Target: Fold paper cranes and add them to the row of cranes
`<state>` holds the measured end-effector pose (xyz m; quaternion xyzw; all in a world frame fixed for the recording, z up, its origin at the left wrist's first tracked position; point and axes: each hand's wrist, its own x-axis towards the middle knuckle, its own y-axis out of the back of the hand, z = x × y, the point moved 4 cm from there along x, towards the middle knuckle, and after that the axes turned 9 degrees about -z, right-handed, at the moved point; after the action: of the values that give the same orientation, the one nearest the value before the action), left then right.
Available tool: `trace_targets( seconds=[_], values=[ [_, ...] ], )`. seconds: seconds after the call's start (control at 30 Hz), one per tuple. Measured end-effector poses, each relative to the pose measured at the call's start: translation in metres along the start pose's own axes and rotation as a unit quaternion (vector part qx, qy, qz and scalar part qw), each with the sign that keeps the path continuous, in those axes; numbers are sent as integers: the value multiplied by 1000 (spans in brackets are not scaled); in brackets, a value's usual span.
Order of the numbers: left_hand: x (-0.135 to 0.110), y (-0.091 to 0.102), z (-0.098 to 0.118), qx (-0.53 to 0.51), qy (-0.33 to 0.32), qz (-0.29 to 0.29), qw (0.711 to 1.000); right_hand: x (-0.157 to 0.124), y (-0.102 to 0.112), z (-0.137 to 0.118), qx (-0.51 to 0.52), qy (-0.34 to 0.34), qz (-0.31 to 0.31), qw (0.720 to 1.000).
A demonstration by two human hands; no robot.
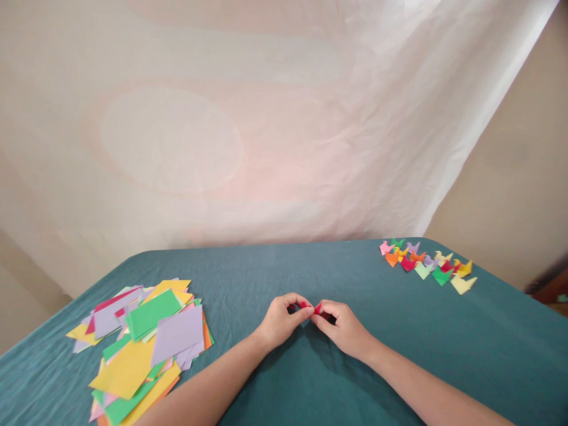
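A small piece of folded red paper (318, 309) is pinched between my two hands, above the middle of the table. My left hand (285, 319) grips its left end between thumb and forefinger. On the other side, my right hand (341, 325) pinches the right end the same way. Fingertips nearly meet and cover most of the paper, so its full shape is hidden.
Loose coloured paper sheets (177, 334) lie in a heap at the left. Several small folded paper birds (441, 276) stand in rows at the back right. A dark green cloth (266, 269) covers the table; a pale sheet (284, 130) hangs behind.
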<state>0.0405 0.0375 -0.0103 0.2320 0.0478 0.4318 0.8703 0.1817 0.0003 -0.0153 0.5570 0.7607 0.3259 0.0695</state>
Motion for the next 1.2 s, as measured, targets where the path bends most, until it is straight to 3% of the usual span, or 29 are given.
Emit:
trace_targets(
  seconds=[0.23,0.47,0.67,1.03,1.2],
  values=[
    [-1,0,2,-4,7,-3,1000,0,0,-2,-13,-1,-20,1000],
    [2,-1,-5,-42,27,-11,999,0,1,4,4,-25,-1,1000],
    [1,-4,-1,5,-16,-24,1000,-1,6,9,7,-43,18,999],
    [-1,-3,-3,15,-4,-19,1000,-1,3,14,84,-51,18,995],
    [0,-4,-1,31,0,-20,999,-2,6,13,63,-53,35,996]
  ],
)
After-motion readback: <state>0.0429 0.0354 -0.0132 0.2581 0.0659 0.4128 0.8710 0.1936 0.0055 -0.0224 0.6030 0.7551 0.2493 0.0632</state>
